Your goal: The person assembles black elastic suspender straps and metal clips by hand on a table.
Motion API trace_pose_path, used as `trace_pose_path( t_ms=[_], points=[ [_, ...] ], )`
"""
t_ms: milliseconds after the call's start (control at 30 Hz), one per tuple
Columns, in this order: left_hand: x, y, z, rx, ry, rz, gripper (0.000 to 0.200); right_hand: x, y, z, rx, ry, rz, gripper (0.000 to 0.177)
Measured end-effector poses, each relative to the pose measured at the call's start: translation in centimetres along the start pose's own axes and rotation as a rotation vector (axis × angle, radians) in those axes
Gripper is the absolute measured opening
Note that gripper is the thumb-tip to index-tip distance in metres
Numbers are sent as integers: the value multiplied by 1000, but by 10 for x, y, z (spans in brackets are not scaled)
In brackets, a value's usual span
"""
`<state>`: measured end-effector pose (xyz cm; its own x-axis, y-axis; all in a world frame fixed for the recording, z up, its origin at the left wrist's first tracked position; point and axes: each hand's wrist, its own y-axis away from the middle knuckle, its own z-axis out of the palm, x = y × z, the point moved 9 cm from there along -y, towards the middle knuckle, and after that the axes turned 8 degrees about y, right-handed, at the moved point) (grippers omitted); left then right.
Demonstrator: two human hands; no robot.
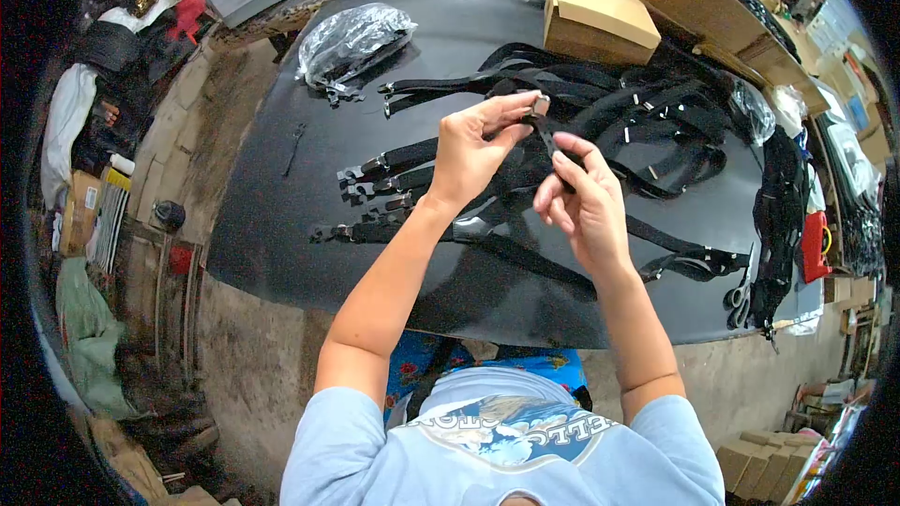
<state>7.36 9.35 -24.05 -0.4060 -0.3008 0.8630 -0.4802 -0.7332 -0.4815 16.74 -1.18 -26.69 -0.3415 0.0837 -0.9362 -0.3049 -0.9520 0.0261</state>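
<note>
Above the middle of the black table, my left hand (475, 150) pinches a black suspender strap close to a square metal clip (540, 106). A narrow black strap piece (547, 138) hangs from the clip towards my right hand (586, 189). Thumb and forefinger of that hand close on its lower part, while the other fingers curl loosely. Beneath both hands lie several black suspenders (525, 256), their silver metal clips (372, 189) pointing left. More black straps (647, 122) are heaped behind and to the right of my hands.
A clear plastic bag (356, 37) lies at the table's back left. At the back stands a cardboard box (600, 19). Scissors (739, 298) rest near the right edge, beside a bundle of black straps (780, 215). The black tabletop (258, 215) shows at left.
</note>
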Motion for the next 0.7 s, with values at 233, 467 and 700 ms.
trace_pose_path(
  t_ms=[233,467,700],
  points=[
    [-8,19,14,-95,-7,-180,29,-5,-19,8,-48,25,-154,42],
    [-3,17,-1,-17,-71,-74,28,-23,3,-7,70,442,-416,44],
    [0,20,10,-63,-143,-51,29,-54,26,11,144,1066,-960,34]
  ],
)
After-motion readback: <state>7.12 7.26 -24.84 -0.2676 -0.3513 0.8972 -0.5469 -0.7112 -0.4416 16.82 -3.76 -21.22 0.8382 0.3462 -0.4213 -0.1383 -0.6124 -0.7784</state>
